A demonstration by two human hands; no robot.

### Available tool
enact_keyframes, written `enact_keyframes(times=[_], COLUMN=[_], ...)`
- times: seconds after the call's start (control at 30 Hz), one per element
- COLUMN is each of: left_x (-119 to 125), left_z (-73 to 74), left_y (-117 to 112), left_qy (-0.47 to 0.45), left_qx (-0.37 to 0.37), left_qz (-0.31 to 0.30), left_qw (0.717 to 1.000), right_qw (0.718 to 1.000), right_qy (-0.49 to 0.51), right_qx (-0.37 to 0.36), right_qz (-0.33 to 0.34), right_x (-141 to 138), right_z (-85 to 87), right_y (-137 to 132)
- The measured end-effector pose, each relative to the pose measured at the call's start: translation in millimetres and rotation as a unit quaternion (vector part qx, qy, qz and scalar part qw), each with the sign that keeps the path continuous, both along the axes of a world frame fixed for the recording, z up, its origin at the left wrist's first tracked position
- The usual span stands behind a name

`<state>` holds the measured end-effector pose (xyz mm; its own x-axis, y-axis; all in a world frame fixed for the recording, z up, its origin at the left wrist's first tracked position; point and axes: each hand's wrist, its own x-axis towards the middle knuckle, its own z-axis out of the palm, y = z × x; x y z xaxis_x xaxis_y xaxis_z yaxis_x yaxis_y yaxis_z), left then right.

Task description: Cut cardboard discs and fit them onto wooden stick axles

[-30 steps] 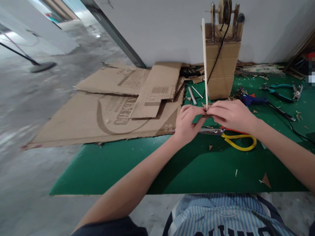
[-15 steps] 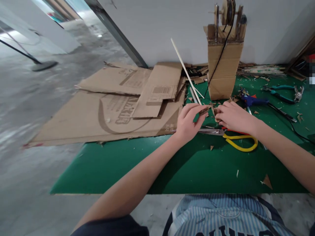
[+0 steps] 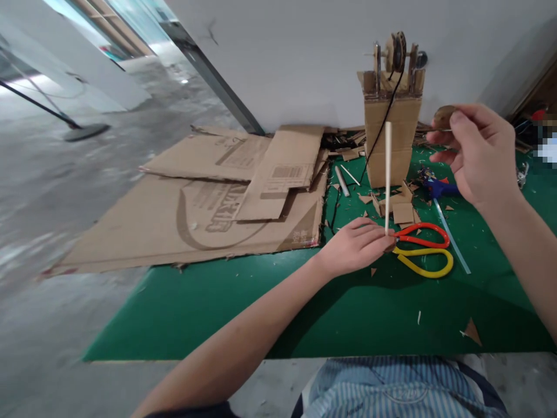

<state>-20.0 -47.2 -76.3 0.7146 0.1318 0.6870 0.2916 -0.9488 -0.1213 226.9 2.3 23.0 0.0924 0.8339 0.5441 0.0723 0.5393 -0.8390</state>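
Observation:
My left hand (image 3: 357,248) is low over the table, its fingers closed around the lower end of a thin pale wooden stick (image 3: 388,174) that points upward. Whatever else sits in those fingertips is mostly hidden. Raised to the right, my right hand (image 3: 485,157) pinches a small round cardboard disc (image 3: 444,118) between thumb and fingers. Just right of my left fingertips lies a pair of scissors (image 3: 424,264) with one red and one yellow handle; the hand covers its blades. Cardboard scraps (image 3: 402,213) are scattered beyond the scissors.
A tall cardboard tower (image 3: 389,139) with a pulley wheel (image 3: 395,52) and black cord stands at the back. Flat cardboard sheets (image 3: 143,226) cover the green table's left side. A blue glue gun (image 3: 444,187) and a translucent glue stick (image 3: 452,238) lie to the right.
My hands have moved apart. The right one has risen to the right with the cardboard disc; the left has dropped slightly, and the wooden stick has swung from leaning left to nearly upright.

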Motion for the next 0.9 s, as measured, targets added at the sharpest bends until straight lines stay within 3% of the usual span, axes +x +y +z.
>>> enact_keyframes(times=[0.2,0.4,0.9], left_x=[8.1,6.9,9.6], left_z=[1.0,-1.0,-4.0], left_y=[-7.3,-4.9,-4.9], left_qy=[0.021,0.016,0.006], left_qx=[0.026,0.016,-0.054], left_qz=[-0.017,-0.013,-0.005], left_qw=[0.999,1.0,0.999], right_qw=[0.994,0.987,0.992], right_qy=[0.072,0.064,0.021], right_qx=[-0.062,-0.101,-0.062], right_qz=[0.062,0.108,0.111], right_x=[-5.3,-11.1,-9.6], right_z=[-4.4,-9.2,-14.5], right_y=[4.0,-0.3,0.4])
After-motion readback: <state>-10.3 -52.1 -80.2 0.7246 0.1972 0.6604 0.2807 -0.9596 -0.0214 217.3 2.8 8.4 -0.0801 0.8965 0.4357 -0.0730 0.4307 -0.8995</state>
